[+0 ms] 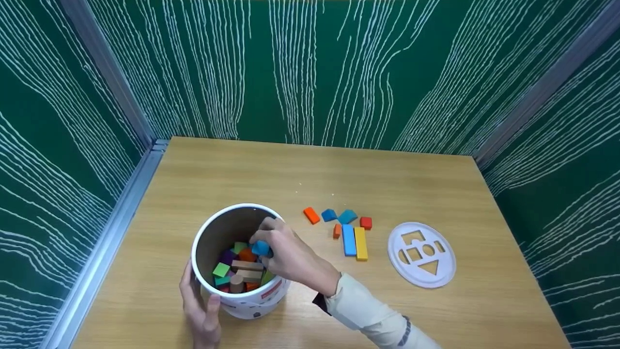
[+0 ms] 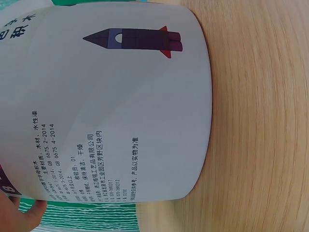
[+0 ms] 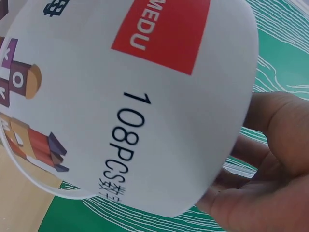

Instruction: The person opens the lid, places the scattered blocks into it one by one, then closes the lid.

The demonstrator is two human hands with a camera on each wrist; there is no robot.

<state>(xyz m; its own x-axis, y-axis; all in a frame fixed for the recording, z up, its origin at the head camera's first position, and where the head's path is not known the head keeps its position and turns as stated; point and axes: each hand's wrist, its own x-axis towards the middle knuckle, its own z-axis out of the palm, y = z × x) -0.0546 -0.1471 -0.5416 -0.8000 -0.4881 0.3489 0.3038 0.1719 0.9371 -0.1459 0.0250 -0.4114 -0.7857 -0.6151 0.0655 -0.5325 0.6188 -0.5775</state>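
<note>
A white bucket with a printed side stands on the table, part filled with coloured and plain wooden blocks. My left hand holds the bucket's near left side, thumb toward the front and fingers along the wall. Over the right rim reaches my right hand, its fingers down inside. They pinch a blue block just above the other blocks. In the right wrist view, the bucket wall hides the fingertips of that hand. Only a bit of the left hand shows in the left wrist view.
Right of the bucket lie several loose blocks: an orange one, two blue prisms, a red cube, a long blue bar and a yellow bar. A white lid with shaped holes lies farther right. Green patterned walls surround the table.
</note>
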